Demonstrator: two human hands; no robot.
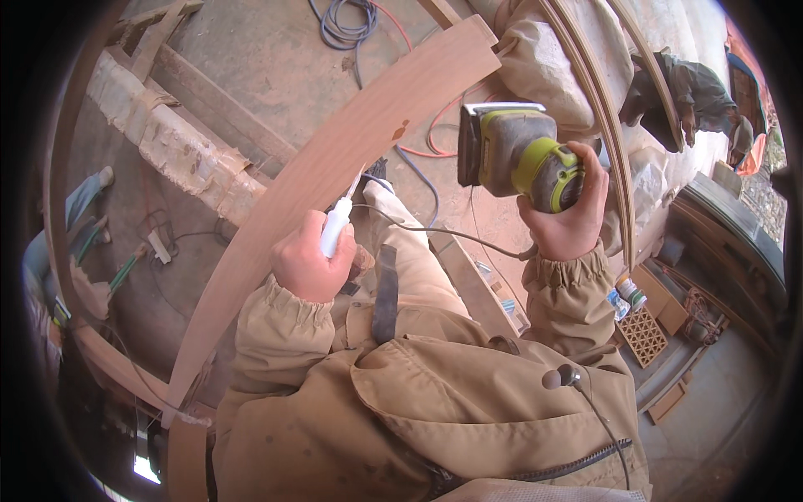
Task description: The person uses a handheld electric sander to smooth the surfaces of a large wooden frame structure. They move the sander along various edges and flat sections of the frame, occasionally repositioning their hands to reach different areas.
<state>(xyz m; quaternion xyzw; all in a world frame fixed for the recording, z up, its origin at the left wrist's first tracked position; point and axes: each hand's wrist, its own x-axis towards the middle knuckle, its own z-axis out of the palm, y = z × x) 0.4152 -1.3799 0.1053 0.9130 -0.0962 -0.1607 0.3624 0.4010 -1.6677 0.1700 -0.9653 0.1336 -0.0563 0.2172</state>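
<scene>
My right hand [573,213] grips a green and dark grey electric sander [512,151] by its rounded end. The sander is held up in the air, its flat pad turned away to the left, with a cord running from it toward my left hand. My left hand [311,259] is closed round a slim white-handled tool [336,226] with a narrow tip; its exact kind is unclear. That tip points at the edge of a long curved wooden board [335,138], which stretches from upper right to lower left. Small dark marks show on the board's face.
Behind the board lies a rough, plastic-wrapped beam [159,134]. A coiled blue hose [347,25] and a red hose [435,138] cross the floor. Curved wooden strips [598,92] rise at right, near pale sacks [548,63]. Another person [686,92] is at far right, one more at far left [84,209].
</scene>
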